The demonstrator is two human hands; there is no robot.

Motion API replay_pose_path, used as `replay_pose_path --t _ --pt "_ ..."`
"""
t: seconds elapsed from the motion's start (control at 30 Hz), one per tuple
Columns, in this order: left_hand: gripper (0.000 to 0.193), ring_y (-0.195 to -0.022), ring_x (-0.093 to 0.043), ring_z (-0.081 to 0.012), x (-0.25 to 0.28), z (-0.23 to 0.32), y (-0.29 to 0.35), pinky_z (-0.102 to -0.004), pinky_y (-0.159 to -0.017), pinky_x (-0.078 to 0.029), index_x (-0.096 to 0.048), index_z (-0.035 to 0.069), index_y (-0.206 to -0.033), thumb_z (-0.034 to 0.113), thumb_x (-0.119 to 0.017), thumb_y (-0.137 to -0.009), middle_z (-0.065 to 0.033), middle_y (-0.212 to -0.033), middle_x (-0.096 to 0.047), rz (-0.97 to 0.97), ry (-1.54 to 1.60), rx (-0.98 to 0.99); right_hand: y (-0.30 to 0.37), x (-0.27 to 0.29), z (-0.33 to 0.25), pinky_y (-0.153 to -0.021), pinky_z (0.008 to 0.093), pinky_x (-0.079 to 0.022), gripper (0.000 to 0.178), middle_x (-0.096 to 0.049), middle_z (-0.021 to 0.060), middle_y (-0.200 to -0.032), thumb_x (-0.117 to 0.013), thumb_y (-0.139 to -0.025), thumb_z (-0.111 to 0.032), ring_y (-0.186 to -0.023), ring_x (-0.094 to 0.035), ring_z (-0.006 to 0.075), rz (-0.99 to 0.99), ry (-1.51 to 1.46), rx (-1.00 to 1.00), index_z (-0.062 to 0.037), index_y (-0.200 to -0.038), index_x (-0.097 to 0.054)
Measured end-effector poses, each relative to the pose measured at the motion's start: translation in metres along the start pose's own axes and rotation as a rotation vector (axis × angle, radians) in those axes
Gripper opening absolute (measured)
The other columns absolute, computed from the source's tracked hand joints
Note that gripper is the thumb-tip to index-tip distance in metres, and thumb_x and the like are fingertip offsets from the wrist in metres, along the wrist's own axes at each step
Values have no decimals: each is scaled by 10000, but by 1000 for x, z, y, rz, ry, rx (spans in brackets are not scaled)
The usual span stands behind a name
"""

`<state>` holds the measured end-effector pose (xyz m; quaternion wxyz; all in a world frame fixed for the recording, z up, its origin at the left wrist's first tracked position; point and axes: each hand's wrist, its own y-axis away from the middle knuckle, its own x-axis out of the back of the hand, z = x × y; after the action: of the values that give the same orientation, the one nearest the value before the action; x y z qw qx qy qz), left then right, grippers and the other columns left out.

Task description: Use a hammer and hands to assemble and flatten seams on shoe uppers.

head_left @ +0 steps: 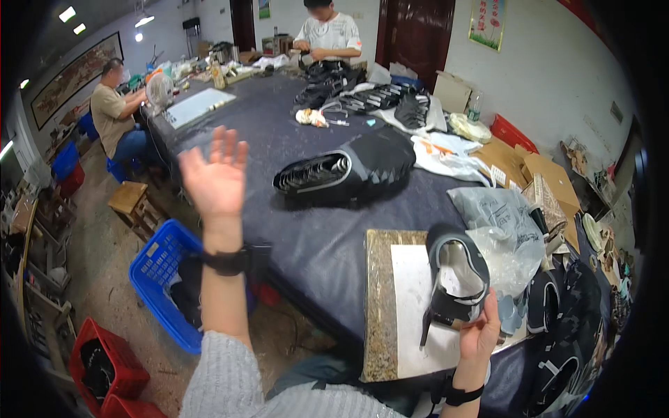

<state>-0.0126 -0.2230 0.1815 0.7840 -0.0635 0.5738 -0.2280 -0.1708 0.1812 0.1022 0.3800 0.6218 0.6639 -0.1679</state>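
Observation:
My left hand [216, 180] is raised over the table's left edge, palm showing and fingers spread, with nothing in it. My right hand [481, 327] grips a black and grey shoe upper [463, 268] by its near end, thumb along the side. The upper's opening faces up and shows a pale lining; a dark strip hangs from its near left side. Beneath it lies a white sheet [418, 320] on a speckled stone slab [380, 313]. Beyond the slab, a nested stack of black shoe uppers [369, 167] lies on its side on the dark table cover [313, 233].
Clear plastic bags [498, 223] and cardboard [550, 181] lie right of the slab, with more black uppers [543, 299] nearby. A blue basket [157, 261], red crates [111, 362] and a wooden stool [132, 202] stand left. Two people sit or stand at the table's far side.

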Motion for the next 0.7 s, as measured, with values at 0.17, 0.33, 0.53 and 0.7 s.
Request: replay_pose_path --t 0.17,0.33,0.53,0.7 --pt "852 -1458 -42 -311 8 4 23 -644 -1111 -150 82 240 -1508 609 -409 -919 -47 -1589 77 108 159 -43 -38 81 21 -869 351 -514 225 -617 48 -1000 -629 -855 -51 -950 -606 192 -789 -398 -191 -51 -1070 -566" --pt "669 -1412 -191 -344 1 -61 73 -612 -1126 -149 -264 89 -1435 494 -476 -946 -163 -1519 -218 291 164 299 -17 19 26 -878 395 -524 389 -604 97 -1078 -618 -831 3 -988 -608 207 -277 -157 -166 -33 -1193 -480" --pt "572 -1271 -434 -396 -43 -109 138 -533 -1140 -207 -402 6 -1377 424 -292 -1004 -249 -1373 -451 107 -170 603 -20 3 38 -849 302 -512 624 -598 94 -1136 -698 -814 -52 -958 -612 170 -279 -55 -7 57 -1330 -366" --pt "237 -994 -564 -167 -52 -135 196 -288 -877 -444 -589 -45 -1148 65 -534 -945 -111 -1095 -614 -1033 -962 621 -5 -4 45 -674 340 -558 580 -635 117 -1017 -753 -722 -30 -906 -629 218 -325 -36 249 14 -1238 -491"
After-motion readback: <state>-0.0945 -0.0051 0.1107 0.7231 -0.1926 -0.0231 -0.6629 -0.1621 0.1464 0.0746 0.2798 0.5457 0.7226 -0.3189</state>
